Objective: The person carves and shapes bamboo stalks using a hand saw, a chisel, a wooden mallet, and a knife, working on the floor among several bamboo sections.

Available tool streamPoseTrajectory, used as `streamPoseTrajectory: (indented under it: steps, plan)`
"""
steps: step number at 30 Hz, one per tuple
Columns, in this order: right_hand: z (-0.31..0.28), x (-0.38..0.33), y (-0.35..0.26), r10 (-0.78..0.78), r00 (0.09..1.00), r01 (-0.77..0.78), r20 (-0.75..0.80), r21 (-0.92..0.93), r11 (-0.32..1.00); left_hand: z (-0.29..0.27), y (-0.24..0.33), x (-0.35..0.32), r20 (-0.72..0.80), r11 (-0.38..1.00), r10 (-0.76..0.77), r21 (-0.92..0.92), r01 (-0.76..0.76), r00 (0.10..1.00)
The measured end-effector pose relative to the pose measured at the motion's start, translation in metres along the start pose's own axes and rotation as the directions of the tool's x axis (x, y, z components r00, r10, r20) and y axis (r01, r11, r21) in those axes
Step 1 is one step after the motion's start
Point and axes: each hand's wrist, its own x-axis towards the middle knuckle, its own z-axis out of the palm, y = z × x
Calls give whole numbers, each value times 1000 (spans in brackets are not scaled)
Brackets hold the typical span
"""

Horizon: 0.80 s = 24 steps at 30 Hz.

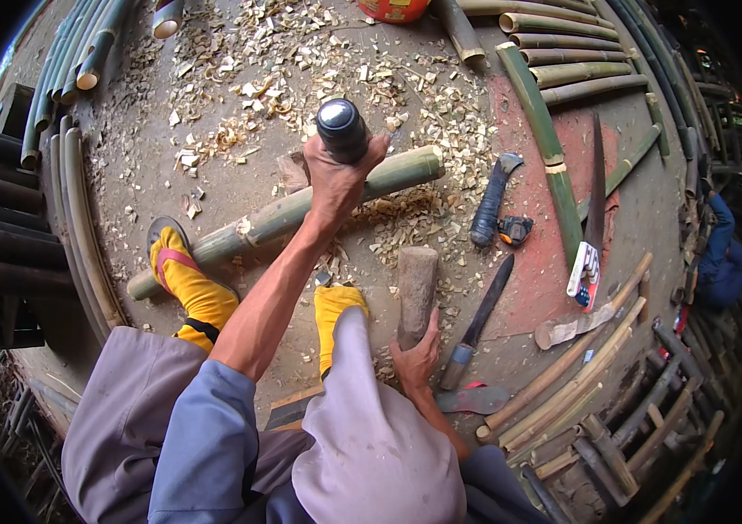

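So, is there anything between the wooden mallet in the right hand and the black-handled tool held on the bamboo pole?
Nothing visible. The right hand holds the wooden mallet upright, below the bamboo pole. The left hand grips the black-handled tool on it. Between them lie only shavings.

Green bamboo pole (301,210) lies slantwise; black-handled tool (341,129) upright, wooden mallet (415,293) raised.

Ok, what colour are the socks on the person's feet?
Bright yellow socks, with a black band at the ankle, shown in the head view.
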Motion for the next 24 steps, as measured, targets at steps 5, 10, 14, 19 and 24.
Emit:
streamPoseTrajectory:
  steps: [5, 10, 14, 19, 24]
  plan:
    - [1, -2, 2, -3, 1000, 3, -13, 4, 1000, 6, 1, 1, 98, 990, 77, 107, -88, 992]
    - [-27, 20, 1, 57, 974, -125, 217, 314, 941, 32, 5, 1, 213, 921, 176, 309, -237, 961]
    - [-114, 75, -37, -146, 973, 8, 181, 603, 798, 33, 2, 4, 271, 916, 130, 335, -221, 954]
    - [-212, 150, -87, -188, 853, 442, -486, 484, 755, 36, 1, 4, 281, 913, 125, 342, -221, 952]
    - [-204, 187, -125, -569, 816, 576, -101, 225, 786, 42, -2, 2, 346, 867, 243, 341, -363, 906]
